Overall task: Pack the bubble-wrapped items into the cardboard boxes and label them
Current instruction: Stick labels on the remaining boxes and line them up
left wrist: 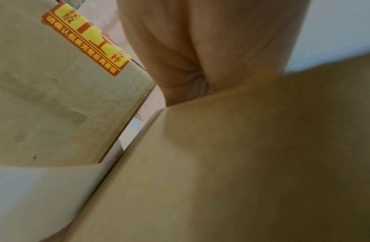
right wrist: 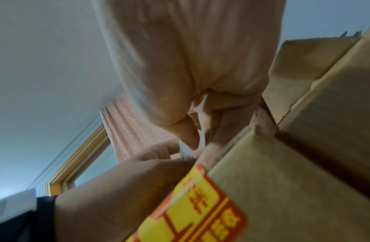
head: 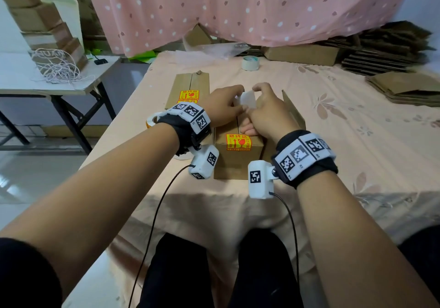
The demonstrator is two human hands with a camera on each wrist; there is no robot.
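Observation:
A closed cardboard box lies in front of me on the pink-clothed table, with a yellow-and-red fragile sticker on its near top edge. Above its far end my left hand and right hand pinch one small white sheet between them. The lower fingers of my right hand rest on the box top. In the right wrist view the white sheet shows between thumb and fingers, beside the sticker. A second long box with its own sticker lies to the left.
A cardboard flap stands up just right of the box. A tape roll sits at the back, another roll by my left wrist. Flat cardboard stacks fill the back right. A side table with cord stands left.

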